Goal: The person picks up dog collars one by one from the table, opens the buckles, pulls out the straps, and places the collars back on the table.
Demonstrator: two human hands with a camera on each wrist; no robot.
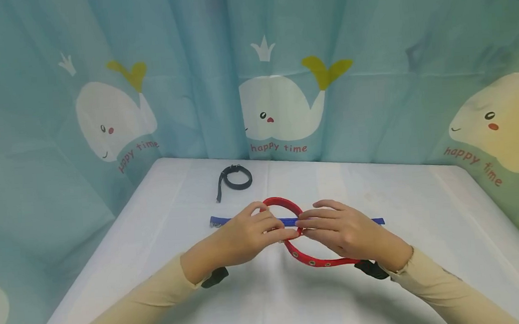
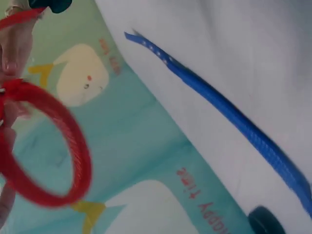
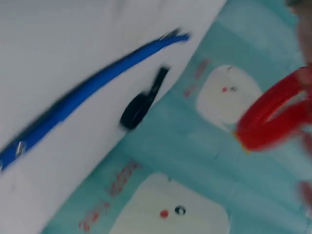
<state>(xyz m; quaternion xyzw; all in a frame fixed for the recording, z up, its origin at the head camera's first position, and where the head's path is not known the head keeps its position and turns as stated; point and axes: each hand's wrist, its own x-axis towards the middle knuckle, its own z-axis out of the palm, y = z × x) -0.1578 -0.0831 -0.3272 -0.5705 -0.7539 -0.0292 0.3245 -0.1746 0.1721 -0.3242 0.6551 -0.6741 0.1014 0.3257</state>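
A red collar (image 1: 285,202) with metal eyelets is bent into a loop, held up over the table between both hands. My left hand (image 1: 246,232) pinches it at the loop's left and lower side, where the buckle is mostly hidden by fingers. My right hand (image 1: 343,230) grips the loop's right side with thumb and fingers. The collar's free end, with its eyelets, curves below toward the right wrist. In the left wrist view the red loop (image 2: 82,156) hangs beside the fingers. A blue collar (image 1: 220,220) lies stretched out on the table behind the hands, partly covered by them.
A coiled black collar (image 1: 244,185) rests farther back on the white table (image 1: 189,187), its tail pointing toward the front. Behind the table's far edge hangs a blue-green curtain (image 1: 210,100) printed with whales. Dark wrist mounts (image 1: 215,277) show under both wrists.
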